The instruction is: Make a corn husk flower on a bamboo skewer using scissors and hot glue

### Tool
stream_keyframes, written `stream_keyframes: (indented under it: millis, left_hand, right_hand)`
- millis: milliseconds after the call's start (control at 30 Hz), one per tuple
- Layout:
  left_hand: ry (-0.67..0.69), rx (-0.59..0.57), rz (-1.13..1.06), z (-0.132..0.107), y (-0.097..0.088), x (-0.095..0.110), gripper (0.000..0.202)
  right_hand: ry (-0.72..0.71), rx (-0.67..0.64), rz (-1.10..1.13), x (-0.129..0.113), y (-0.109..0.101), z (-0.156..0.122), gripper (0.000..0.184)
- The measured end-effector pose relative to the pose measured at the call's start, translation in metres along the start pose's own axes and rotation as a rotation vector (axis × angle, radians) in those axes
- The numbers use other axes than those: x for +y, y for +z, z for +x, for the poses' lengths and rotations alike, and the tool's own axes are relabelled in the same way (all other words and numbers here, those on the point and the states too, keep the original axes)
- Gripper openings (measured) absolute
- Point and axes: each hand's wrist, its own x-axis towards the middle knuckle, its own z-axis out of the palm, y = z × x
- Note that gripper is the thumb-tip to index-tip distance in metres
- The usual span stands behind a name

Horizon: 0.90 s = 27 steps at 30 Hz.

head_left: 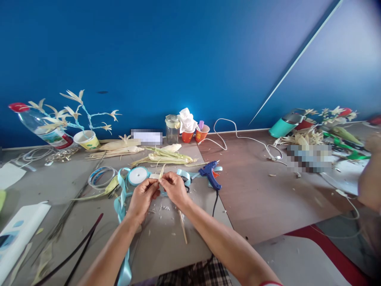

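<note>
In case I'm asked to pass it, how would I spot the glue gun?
Below the blue wall, find the person's right hand over the grey tabletop. Just right of that hand lies the glue gun. Unlike the light-blue ribbon beside it, it is dark blue and pistol-shaped, with an orange trigger.

Pale husk strip (161, 172) held by left hand (143, 195) and right hand (175, 191); from these, ribbon spool (138, 175) seen at ten o'clock, glue gun (211, 173) at three.

The left forearm (111, 248) and right forearm (222, 240) slant inward, with left hand (142, 198) and right hand (175, 190) close together, fingers curled and pinching (thumbs nearly meeting).
</note>
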Motion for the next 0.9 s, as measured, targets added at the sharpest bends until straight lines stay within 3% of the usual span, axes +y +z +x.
stream_keyframes:
  millis: [533,900]
  left_hand:
    - [-0.034,0.042,0.020,0.0034,-0.0019,-0.0053,0.027]
    - [0.007,0.070,0.087,0.0017,-0.0006,-0.0002,0.033]
  right_hand:
    - [0.020,0.053,0.024,0.0064,0.0046,0.0018,0.014]
    - [0.075,-0.043,0.194,0.0017,0.0042,-0.0032,0.017]
